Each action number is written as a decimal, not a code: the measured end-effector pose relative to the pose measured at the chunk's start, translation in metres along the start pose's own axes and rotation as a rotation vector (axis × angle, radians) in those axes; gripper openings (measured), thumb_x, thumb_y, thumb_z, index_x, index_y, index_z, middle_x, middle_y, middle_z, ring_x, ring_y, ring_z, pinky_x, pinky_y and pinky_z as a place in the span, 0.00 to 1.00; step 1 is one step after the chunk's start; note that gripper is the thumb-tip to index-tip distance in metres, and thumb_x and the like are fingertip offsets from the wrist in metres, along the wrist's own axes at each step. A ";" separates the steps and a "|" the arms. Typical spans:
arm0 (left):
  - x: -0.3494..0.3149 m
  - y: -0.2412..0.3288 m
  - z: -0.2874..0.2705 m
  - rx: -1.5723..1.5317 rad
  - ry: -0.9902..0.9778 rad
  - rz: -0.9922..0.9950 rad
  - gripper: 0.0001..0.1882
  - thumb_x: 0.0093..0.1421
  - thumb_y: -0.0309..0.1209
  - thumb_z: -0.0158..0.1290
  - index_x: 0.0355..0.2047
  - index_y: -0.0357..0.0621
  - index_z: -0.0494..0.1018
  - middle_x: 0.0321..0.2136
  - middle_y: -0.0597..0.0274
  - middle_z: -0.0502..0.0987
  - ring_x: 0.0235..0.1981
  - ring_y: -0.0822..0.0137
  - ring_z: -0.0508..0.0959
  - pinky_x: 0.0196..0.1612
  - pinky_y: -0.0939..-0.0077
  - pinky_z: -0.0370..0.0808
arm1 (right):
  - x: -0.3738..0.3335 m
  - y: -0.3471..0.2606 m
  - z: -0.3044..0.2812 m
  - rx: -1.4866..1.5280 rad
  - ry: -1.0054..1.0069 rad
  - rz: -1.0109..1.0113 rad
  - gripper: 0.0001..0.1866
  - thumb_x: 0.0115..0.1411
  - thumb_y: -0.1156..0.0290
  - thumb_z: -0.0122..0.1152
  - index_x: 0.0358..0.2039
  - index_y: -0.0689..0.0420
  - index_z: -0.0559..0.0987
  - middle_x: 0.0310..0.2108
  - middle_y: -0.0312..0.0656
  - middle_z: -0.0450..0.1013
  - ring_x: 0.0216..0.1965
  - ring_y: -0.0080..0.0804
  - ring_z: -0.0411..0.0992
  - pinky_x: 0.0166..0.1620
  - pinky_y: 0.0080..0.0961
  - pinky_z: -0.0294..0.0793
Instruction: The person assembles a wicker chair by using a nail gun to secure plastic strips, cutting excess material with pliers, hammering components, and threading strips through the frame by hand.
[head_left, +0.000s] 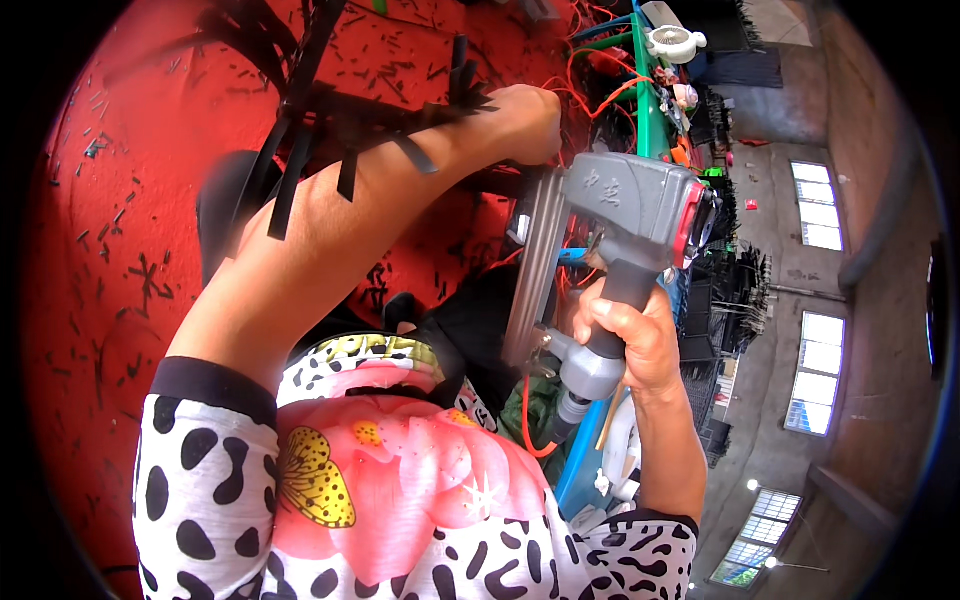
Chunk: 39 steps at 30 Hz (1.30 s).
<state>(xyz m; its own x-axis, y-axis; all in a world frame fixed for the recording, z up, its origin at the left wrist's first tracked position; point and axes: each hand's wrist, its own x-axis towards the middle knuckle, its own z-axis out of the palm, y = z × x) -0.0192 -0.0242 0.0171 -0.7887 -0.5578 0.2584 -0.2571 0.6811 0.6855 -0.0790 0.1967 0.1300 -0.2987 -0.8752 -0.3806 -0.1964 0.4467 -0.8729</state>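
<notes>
My right hand [645,335] grips the black handle of a grey pneumatic nail gun [625,195]. The gun stands upright, its long metal magazine [532,265] on the left. An orange air hose [530,430] joins the fitting at the handle's lower end. My left arm reaches across to the far side, where my left hand [530,122] is curled close to the gun's upper left. Its fingertips are turned away, so whatever they grasp is hidden. Flat black strips [290,175] stick out in several directions around a dark woven-looking piece beneath my left forearm.
Black offcuts [150,285] litter the red floor covering [90,370]. On the right runs a green frame bar [652,110] with a small white fan [675,42] near its top. Orange hoses [600,95] tangle beside it. Dark stacked goods [735,310] stand farther right, before windowed walls.
</notes>
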 end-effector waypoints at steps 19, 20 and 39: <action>0.015 -0.023 0.021 0.089 0.106 0.061 0.11 0.46 0.36 0.57 0.20 0.38 0.77 0.21 0.49 0.75 0.27 0.50 0.77 0.30 0.62 0.73 | 0.005 0.005 -0.009 -0.106 -0.018 -0.022 0.07 0.49 0.71 0.57 0.21 0.62 0.74 0.18 0.39 0.71 0.21 0.25 0.70 0.28 0.22 0.69; 0.014 -0.024 0.017 0.157 0.102 0.107 0.12 0.46 0.36 0.58 0.21 0.38 0.77 0.20 0.49 0.75 0.26 0.52 0.77 0.29 0.64 0.73 | 0.004 0.010 -0.010 -0.009 0.010 -0.050 0.08 0.49 0.71 0.58 0.23 0.63 0.73 0.19 0.40 0.70 0.21 0.26 0.70 0.28 0.23 0.69; 0.010 -0.022 -0.038 -0.130 -0.013 -0.156 0.13 0.49 0.32 0.57 0.20 0.32 0.71 0.12 0.61 0.66 0.17 0.72 0.67 0.23 0.71 0.66 | 0.006 0.159 -0.240 0.100 0.716 -0.113 0.19 0.46 0.80 0.50 0.41 0.60 0.65 0.22 0.42 0.68 0.19 0.30 0.69 0.24 0.25 0.73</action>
<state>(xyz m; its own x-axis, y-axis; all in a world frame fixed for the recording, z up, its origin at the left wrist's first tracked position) -0.0004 -0.0629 0.0308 -0.7524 -0.6450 0.1338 -0.3032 0.5194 0.7989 -0.3368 0.3070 0.0619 -0.8259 -0.5633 -0.0236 -0.1864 0.3122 -0.9315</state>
